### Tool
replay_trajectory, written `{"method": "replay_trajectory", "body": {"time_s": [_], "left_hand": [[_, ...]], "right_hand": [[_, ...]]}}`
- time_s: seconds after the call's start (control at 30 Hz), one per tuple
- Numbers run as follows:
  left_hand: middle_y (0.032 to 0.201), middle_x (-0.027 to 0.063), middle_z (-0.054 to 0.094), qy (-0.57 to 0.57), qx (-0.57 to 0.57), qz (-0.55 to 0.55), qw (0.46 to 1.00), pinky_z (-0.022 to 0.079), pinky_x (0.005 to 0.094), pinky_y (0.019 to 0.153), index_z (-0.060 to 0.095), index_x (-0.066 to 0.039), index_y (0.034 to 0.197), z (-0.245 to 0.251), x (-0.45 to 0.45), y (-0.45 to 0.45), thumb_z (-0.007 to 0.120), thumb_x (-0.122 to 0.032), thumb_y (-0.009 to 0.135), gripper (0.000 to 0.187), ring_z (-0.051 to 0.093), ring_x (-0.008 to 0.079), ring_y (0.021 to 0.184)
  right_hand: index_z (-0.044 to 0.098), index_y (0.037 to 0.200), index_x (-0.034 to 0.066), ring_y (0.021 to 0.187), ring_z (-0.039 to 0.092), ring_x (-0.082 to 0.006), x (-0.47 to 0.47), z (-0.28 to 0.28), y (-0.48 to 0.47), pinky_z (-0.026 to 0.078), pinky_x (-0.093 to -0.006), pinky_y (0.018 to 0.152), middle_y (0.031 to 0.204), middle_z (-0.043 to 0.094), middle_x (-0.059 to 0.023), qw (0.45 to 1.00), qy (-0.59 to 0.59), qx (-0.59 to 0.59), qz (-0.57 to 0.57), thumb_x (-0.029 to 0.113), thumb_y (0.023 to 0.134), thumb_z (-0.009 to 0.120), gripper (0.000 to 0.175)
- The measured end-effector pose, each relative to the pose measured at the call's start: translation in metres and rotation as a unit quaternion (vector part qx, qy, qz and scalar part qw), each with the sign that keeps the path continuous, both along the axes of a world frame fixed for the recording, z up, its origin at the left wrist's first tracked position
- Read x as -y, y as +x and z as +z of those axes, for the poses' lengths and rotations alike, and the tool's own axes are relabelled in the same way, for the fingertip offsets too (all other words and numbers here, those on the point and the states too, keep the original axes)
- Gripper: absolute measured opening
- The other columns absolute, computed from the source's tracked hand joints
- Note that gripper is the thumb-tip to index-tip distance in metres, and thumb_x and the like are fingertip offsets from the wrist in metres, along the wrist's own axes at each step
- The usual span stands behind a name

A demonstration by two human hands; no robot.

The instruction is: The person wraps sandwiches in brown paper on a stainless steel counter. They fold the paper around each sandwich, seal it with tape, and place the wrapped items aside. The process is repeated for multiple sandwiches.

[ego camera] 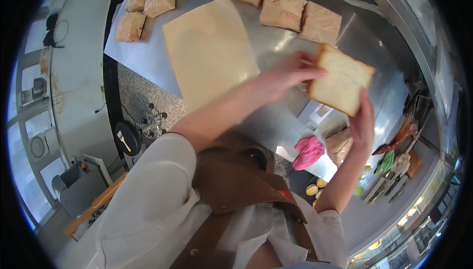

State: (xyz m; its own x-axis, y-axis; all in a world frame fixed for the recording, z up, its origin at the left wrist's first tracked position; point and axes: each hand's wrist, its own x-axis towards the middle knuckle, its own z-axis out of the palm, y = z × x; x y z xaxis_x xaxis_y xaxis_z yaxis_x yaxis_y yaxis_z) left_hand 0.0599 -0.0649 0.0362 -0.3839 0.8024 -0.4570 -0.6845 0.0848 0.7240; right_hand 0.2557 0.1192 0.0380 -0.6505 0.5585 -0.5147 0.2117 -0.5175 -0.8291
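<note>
A slice of white bread (342, 78) with a golden crust is held up over the steel worktop between both hands. My left hand (297, 71) grips its left edge, the thumb lying on the face of the bread. At its lower right edge, my right hand (364, 115) holds the slice with its fingers. Whether more slices lie behind this one cannot be told. A sheet of tan paper (210, 47) lies on the worktop beyond my left forearm. Below the bread, a pink cloth (309, 152) sits at the worktop's near edge, close to a brown paper-wrapped item (339, 145).
Paper-wrapped packets stand at the far left (160, 0) and far centre (282, 9) of the steel worktop (269, 51). A white device (314, 113) lies beneath the bread. At right are a green cloth (385, 162) and containers. A round black stool (127, 138) holds a brush.
</note>
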Motion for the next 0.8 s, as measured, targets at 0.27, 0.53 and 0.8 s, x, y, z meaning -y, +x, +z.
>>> {"method": "replay_trajectory", "body": {"time_s": [0.27,0.53,0.8], "left_hand": [[0.122,0.0081,0.065,-0.141,-0.058,-0.002,0.988,0.044,0.0342,0.103,0.057,-0.001,0.133,-0.020,0.251,-0.125,0.075,-0.041,0.092,0.061,0.060,0.0169,0.114],[0.118,0.0048,0.069,-0.153,-0.069,-0.033,0.985,0.045,0.0324,0.100,0.063,-0.001,0.129,-0.075,0.300,-0.164,0.075,-0.041,0.092,0.056,0.062,0.0146,0.111],[0.116,0.0060,0.068,-0.145,-0.041,-0.026,0.988,0.054,0.0328,0.091,0.062,0.000,0.130,-0.095,0.298,-0.171,0.077,-0.036,0.091,0.055,0.065,0.0155,0.105]], "right_hand": [[0.061,0.126,0.0004,0.108,0.059,-0.0148,0.249,-0.043,-0.141,0.047,-0.0334,0.095,0.114,0.066,-0.0074,0.991,-0.111,-0.019,0.078,0.046,0.096,0.071,0.055],[0.063,0.120,0.0058,0.105,0.056,-0.0132,0.312,-0.082,-0.180,0.039,-0.0324,0.097,0.111,0.064,-0.0021,0.993,-0.084,0.078,0.036,0.048,0.093,0.073,0.051],[0.063,0.126,0.0103,0.107,0.053,-0.0161,0.310,-0.092,-0.183,0.038,-0.0362,0.095,0.116,0.062,-0.0005,0.990,-0.090,0.101,0.030,0.045,0.093,0.073,0.050]]}}
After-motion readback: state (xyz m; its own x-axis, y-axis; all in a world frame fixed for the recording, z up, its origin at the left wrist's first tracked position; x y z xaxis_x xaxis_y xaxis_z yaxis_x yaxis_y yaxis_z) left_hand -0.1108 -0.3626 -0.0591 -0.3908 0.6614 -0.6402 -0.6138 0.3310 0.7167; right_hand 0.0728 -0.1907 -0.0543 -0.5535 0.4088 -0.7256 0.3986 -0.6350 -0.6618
